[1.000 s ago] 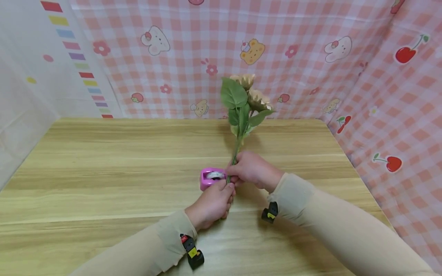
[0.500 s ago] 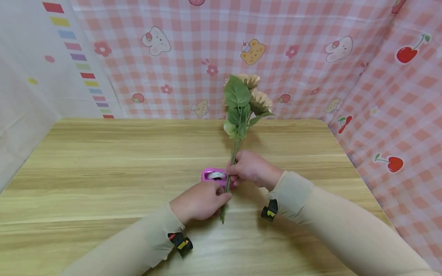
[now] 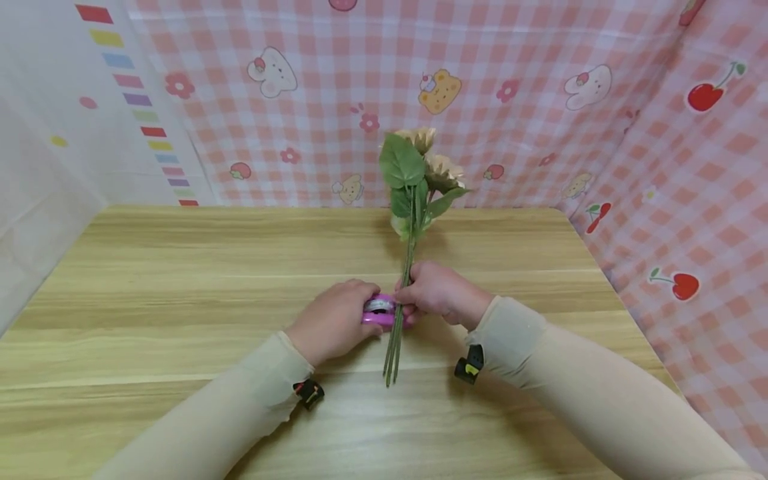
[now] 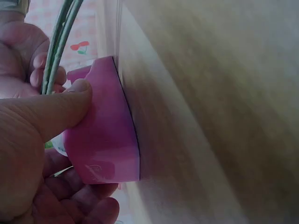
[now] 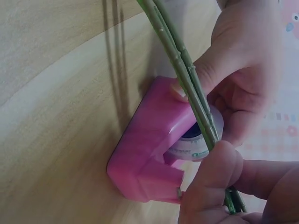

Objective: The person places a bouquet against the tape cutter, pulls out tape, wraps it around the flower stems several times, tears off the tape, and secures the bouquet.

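My left hand (image 3: 336, 320) grips a pink tape dispenser (image 3: 378, 320) on the table, thumb along one side and fingers curled on the other, as the left wrist view shows. A roll of clear tape (image 5: 189, 151) sits in the dispenser. Between thumb and fingers, my right hand (image 3: 445, 293) pinches the green stems (image 3: 393, 353) of a bunch of artificial flowers, whose cream blooms (image 3: 444, 173) and green leaves (image 3: 402, 160) point away at the back. In the right wrist view, a right fingertip (image 5: 187, 200) is right at the dispenser's cutting end; the stems cross in front of the tape roll.
The wood-grain table (image 3: 180, 287) spreads out around the hands. Pink checked cloth (image 3: 336, 100) hangs behind it and along the right side, with white cloth (image 3: 48, 167) at the left. Small black cameras (image 3: 468, 367) hang from both wrists.
My left hand has let go of the lower stems, moved left and up, and taken hold of the tape dispenser. The stem ends now hang free; the right hand keeps its pinch nearly in place.
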Demonstrator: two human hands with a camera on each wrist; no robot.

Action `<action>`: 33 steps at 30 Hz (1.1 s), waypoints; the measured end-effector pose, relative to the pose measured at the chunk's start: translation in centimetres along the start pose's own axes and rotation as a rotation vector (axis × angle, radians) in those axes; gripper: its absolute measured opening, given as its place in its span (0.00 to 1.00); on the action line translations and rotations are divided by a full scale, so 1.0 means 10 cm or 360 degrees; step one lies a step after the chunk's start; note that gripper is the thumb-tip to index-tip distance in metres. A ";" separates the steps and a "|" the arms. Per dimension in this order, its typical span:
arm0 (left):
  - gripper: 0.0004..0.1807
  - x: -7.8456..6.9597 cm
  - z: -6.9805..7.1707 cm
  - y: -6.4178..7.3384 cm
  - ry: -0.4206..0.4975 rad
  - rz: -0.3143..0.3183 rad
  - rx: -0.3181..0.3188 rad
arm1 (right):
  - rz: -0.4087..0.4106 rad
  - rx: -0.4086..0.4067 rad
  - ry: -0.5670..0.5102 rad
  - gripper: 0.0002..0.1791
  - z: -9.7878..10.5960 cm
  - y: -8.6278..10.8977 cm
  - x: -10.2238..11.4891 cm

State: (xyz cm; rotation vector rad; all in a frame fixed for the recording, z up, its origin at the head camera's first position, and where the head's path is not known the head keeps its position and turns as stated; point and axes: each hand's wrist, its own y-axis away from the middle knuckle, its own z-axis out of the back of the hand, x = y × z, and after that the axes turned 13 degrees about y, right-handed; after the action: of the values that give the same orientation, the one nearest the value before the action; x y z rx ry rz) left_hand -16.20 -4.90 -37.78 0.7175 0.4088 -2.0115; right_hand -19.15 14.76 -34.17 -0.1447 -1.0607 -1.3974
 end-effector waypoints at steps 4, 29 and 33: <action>0.34 0.01 -0.01 -0.02 0.0015 0.0012 0.0003 | 0.0005 0.0012 -0.0005 0.04 0.01 0.01 -0.02; 0.34 -0.01 0.00 -0.02 0.0025 0.0067 0.0013 | 0.0039 0.0183 -0.0218 0.05 0.09 -0.02 -0.06; 0.34 -0.01 0.00 -0.02 0.0034 0.0046 0.0010 | 0.0077 0.0205 -0.0181 0.11 0.09 -0.02 -0.06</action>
State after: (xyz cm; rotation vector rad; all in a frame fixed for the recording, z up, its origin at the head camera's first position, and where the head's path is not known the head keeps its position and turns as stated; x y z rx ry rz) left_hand -16.31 -4.75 -37.73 0.7452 0.4030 -1.9805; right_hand -19.68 15.73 -34.10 -0.1563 -1.2306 -1.2858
